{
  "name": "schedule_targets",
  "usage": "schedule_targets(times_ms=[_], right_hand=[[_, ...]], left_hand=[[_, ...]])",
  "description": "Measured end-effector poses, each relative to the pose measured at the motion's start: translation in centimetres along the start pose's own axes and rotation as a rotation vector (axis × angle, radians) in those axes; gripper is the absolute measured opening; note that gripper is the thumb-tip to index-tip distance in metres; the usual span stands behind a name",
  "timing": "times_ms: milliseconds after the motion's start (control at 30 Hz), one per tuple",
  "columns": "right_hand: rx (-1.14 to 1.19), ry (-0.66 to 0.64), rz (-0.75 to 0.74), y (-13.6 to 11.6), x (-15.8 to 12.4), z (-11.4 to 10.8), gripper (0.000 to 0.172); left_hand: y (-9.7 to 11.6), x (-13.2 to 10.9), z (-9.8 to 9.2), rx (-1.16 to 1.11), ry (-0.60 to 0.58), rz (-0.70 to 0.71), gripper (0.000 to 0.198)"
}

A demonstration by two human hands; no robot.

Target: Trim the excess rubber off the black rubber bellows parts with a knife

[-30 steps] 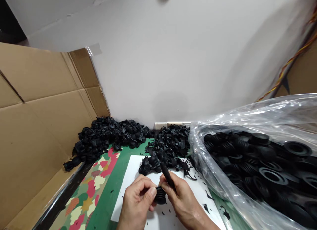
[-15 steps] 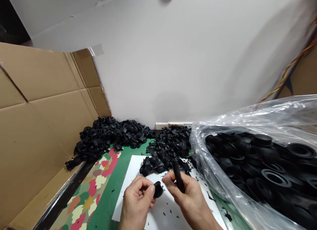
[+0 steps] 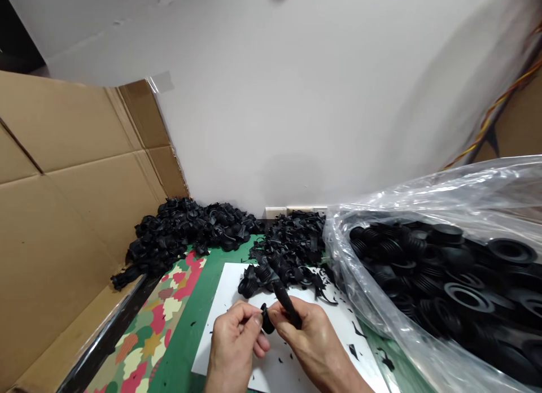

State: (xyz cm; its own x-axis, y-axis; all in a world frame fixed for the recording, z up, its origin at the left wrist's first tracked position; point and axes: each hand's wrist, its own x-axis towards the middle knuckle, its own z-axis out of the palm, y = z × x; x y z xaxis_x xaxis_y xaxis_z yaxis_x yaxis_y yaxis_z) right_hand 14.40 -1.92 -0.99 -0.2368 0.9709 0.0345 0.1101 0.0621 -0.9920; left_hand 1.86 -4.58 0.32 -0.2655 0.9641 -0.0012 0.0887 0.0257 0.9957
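Note:
My left hand (image 3: 234, 341) pinches a small black rubber part (image 3: 267, 321) between thumb and fingers, low over a white sheet (image 3: 212, 339). My right hand (image 3: 315, 337) is wrapped around a dark, pen-shaped tool (image 3: 284, 302) that tilts up and to the left. The right thumb and fingertips meet the rubber part from its right side. Whatever tip or blade the tool has is hidden. Just beyond the hands, ribbed black rubber pieces (image 3: 249, 283) rest on the sheet's far edge.
A heap of black rubber parts (image 3: 199, 226) lies against the cardboard (image 3: 84, 206) at left. Beside it are thin black scraps (image 3: 296, 235). At right, a clear plastic bag (image 3: 339, 252) holds many ribbed black parts (image 3: 449, 302). A white wall (image 3: 296, 99) stands behind.
My right hand has moved left and now meets the rubber part in my left hand. The tool leans further left. The rubber part has turned and appears narrower.

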Motion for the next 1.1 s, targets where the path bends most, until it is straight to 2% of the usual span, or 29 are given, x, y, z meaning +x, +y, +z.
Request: schedule_targets(times_ms=[67,267,367,533,633,767,867,967,1100], right_hand=[[-0.009,-0.020,-0.003,-0.2,-0.1,-0.1,0.024],[-0.112,-0.017,-0.044,-0.4,-0.2,-0.2,0.023],[-0.208,-0.010,-0.130,-0.3,-0.2,-0.3,0.025],[-0.419,-0.026,-0.233,-0.2,-0.2,-0.5,0.024],[-0.579,-0.002,-0.258,-0.1,-0.3,-0.4,0.018],[-0.754,0.033,-0.282,0.3,-0.5,-0.1,0.018],[-0.768,0.076,-0.298,0.6,-0.5,0.2,0.015],[-0.672,0.144,-0.248,0.8,-0.4,0.4,0.012],[-0.368,0.181,-0.044,0.5,-0.1,0.6,0.010]], left_hand=[[-0.1,-0.1,-0.1,0.006,0.012,0.016,0.024],[-0.5,-0.1,-0.5,0.121,-0.072,0.054,0.031],[-1.0,-0.1,-0.6,0.226,-0.083,0.171,0.032],[-1.4,-0.5,-0.6,0.466,0.003,0.427,0.030],[-1.6,-0.5,-0.6,0.602,-0.028,0.480,0.022],[-2.0,-0.4,-0.5,0.677,-0.052,0.462,0.022],[-2.0,-0.3,-0.5,0.631,-0.081,0.427,0.022],[-1.9,-0.4,-0.6,0.489,-0.100,0.366,0.021],[-2.0,-0.4,-0.7,0.213,-0.079,0.186,0.018]])
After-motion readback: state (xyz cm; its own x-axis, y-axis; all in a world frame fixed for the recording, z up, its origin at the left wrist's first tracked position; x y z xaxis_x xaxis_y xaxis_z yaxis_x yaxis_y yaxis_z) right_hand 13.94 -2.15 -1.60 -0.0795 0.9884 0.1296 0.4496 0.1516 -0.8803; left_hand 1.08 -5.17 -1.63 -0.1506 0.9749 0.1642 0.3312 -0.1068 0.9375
